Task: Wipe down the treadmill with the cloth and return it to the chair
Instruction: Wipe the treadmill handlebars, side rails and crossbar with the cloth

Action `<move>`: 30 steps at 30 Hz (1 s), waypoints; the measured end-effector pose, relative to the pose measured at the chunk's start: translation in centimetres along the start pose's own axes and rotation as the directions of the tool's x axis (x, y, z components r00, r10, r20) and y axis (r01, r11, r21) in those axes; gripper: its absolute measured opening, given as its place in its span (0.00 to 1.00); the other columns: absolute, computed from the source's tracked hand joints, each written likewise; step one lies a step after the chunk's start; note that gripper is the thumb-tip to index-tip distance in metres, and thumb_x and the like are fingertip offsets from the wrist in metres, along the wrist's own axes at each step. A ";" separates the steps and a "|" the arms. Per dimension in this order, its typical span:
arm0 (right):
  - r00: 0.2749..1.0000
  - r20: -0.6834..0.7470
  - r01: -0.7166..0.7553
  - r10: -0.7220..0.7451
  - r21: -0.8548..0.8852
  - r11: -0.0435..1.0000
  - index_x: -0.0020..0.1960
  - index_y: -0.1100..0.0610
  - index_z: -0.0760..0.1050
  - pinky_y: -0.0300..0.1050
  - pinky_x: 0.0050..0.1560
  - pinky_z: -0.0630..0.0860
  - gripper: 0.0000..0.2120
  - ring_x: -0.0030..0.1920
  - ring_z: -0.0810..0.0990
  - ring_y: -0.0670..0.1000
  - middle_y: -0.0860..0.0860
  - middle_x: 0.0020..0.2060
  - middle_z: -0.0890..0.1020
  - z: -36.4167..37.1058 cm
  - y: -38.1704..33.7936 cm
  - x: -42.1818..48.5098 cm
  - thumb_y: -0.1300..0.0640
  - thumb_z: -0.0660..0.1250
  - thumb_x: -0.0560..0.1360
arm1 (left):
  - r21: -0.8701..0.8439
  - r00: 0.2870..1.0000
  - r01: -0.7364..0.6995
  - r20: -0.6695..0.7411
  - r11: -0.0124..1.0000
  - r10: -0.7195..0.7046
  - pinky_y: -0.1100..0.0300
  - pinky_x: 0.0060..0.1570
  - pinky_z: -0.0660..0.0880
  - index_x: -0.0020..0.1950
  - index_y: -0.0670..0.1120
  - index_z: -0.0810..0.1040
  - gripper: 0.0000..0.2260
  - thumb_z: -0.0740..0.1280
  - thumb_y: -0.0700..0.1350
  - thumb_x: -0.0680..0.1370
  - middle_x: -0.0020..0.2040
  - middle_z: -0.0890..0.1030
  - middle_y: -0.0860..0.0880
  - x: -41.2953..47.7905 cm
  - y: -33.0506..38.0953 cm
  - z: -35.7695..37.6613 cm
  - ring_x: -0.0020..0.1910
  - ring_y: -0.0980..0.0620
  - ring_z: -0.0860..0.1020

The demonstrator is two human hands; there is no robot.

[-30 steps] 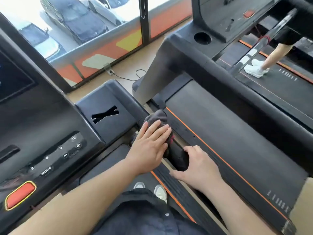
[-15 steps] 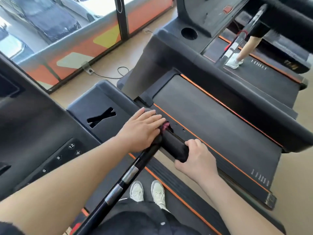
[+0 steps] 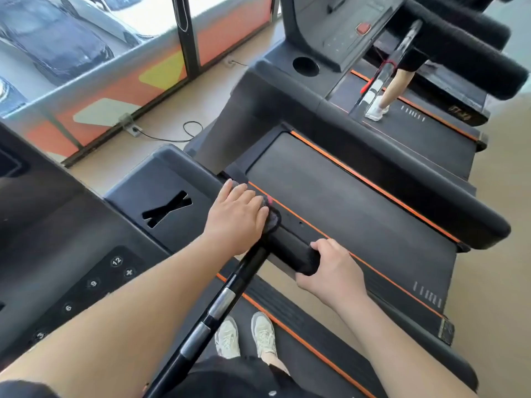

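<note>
Pressing the cloth (image 3: pixel 273 218) down onto the handrail (image 3: pixel 290 248) with the left hand (image 3: pixel 235 216), fingers straight and close together, palm flat on top. Covering most of the cloth that way, with only a dark grey fold and a strip of pink trim showing past the fingertips. Gripping the padded near end of the same handrail with the right hand (image 3: pixel 333 271), fingers curled over the top of the foam, thumb along its near side. Leaving a bare stretch of black padding between the two hands.

Standing on the treadmill (image 3: pixel 135 202) near its right edge, pale shoes (image 3: pixel 244 337) side by side on the belt below. Crossing under the left forearm, a black bar (image 3: pixel 222 301) with two silver bands, meeting the handrail just below the left hand. Sitting at the front edge of the treadmill, a console (image 3: pixel 86 282) with numbered buttons, and next to it a flat tray with an X-shaped slot (image 3: pixel 166 208).

Lying just beyond the handrail, a second treadmill (image 3: pixel 344 219) with orange stripes along both sides of its belt. Farther off, on a third treadmill (image 3: pixel 431 130), a bare leg (image 3: pixel 386 87) and a white shoe (image 3: pixel 373 113) belonging to another person. Past the front edges of all three, tan floor (image 3: pixel 172 110) with a loose black cable (image 3: pixel 178 136), then a window (image 3: pixel 184 33) looking out on parked cars (image 3: pixel 57 44).
</note>
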State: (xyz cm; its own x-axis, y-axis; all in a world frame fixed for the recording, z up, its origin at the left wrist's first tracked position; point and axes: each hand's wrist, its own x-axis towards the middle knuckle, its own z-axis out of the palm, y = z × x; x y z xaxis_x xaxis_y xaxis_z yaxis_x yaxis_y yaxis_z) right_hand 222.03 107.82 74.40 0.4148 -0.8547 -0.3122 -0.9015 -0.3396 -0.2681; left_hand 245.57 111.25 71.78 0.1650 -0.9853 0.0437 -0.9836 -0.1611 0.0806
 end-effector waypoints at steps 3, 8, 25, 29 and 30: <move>1.000 -0.004 -0.007 0.007 -0.005 1.000 0.60 0.46 0.72 0.47 0.48 0.78 0.28 0.57 0.75 0.48 0.40 0.53 0.75 0.1 0.0 0.1 0.41 0.72 0.63 | -0.034 0.994 0.109 -0.002 0.994 -0.109 0.41 0.78 0.53 0.64 0.41 0.77 0.21 0.51 0.52 0.84 0.64 0.78 0.42 -1.6 4.2 0.7 0.73 0.37 0.67; 1.000 0.015 -0.007 0.008 -0.032 0.999 0.58 0.44 0.72 0.47 0.47 0.77 0.29 0.56 0.76 0.47 0.40 0.52 0.75 -0.3 -0.1 0.6 0.36 0.73 0.61 | -0.077 0.948 -0.317 0.014 0.945 0.319 0.42 0.77 0.57 0.78 0.44 0.69 0.25 0.56 0.53 0.83 0.76 0.71 0.44 -3.5 2.9 0.7 0.77 0.41 0.66; 0.997 0.066 -0.033 0.035 -0.032 0.999 0.59 0.45 0.71 0.46 0.49 0.78 0.29 0.55 0.75 0.46 0.39 0.54 0.74 -1.3 -0.7 0.6 0.38 0.74 0.62 | 0.003 0.990 0.142 0.005 0.990 -0.142 0.46 0.80 0.49 0.82 0.46 0.59 0.28 0.48 0.53 0.83 0.82 0.60 0.45 -2.4 -4.8 -0.1 0.82 0.45 0.55; 0.996 0.086 -0.034 0.039 -0.054 0.998 0.58 0.46 0.70 0.48 0.49 0.79 0.28 0.54 0.75 0.47 0.41 0.54 0.75 -1.3 -0.9 0.5 0.38 0.73 0.63 | -0.068 0.969 0.241 -0.047 0.968 -0.245 0.42 0.80 0.53 0.81 0.39 0.60 0.27 0.53 0.48 0.83 0.81 0.60 0.39 -3.8 -0.4 0.8 0.81 0.38 0.55; 0.994 0.100 -0.032 0.039 -0.069 0.997 0.57 0.46 0.70 0.49 0.49 0.79 0.27 0.54 0.75 0.48 0.42 0.54 0.75 -1.3 -0.9 0.6 0.38 0.73 0.63 | -0.075 0.981 0.185 -0.048 0.980 -0.189 0.41 0.79 0.55 0.80 0.38 0.61 0.28 0.55 0.46 0.81 0.81 0.61 0.38 -4.5 0.0 1.0 0.81 0.37 0.57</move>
State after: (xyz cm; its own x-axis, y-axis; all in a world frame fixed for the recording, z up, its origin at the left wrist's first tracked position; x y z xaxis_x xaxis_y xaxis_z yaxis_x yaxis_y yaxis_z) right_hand 222.97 107.08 75.68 0.3899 -0.8235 -0.4120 -0.9206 -0.3386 -0.1943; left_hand 244.73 115.59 70.64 0.3512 -0.9333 0.0754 -0.9278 -0.3361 0.1622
